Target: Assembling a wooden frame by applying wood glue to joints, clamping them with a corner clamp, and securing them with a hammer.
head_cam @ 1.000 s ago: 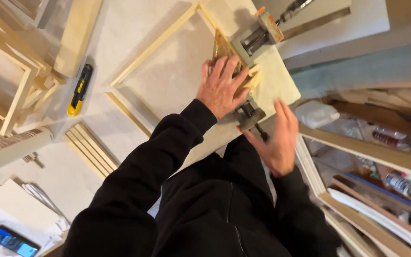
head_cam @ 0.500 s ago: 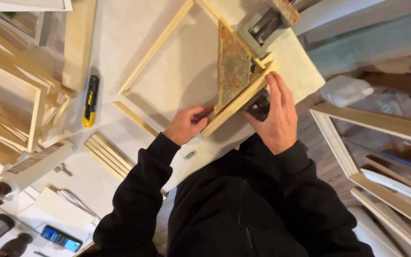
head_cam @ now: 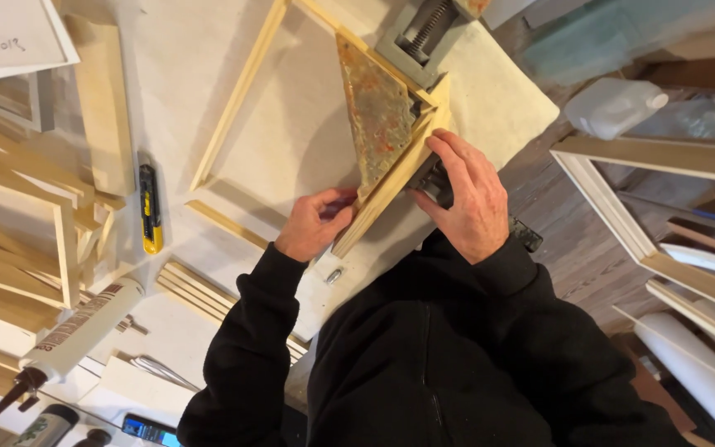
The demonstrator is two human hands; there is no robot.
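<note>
A big open frame of pale wood strips (head_cam: 242, 95) lies flat on the white worktable (head_cam: 167, 50), its near corner set in a grey metal corner clamp (head_cam: 419, 33) with a rust-mottled triangular plate (head_cam: 378, 116) inside the angle. The right hand (head_cam: 469, 194) is curled around the clamp's dark handle (head_cam: 523, 233) at the table edge. The left hand (head_cam: 312, 225) pinches the strip's free end with narrowed fingers; a yellow utility knife (head_cam: 151, 207) lies well apart.

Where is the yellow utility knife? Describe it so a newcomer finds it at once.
Start at the white worktable and look left of the open wooden frame lying flat on it. The utility knife lies there, beside a stack of wooden frames. It alone is yellow and black among pale bare wood.
</note>
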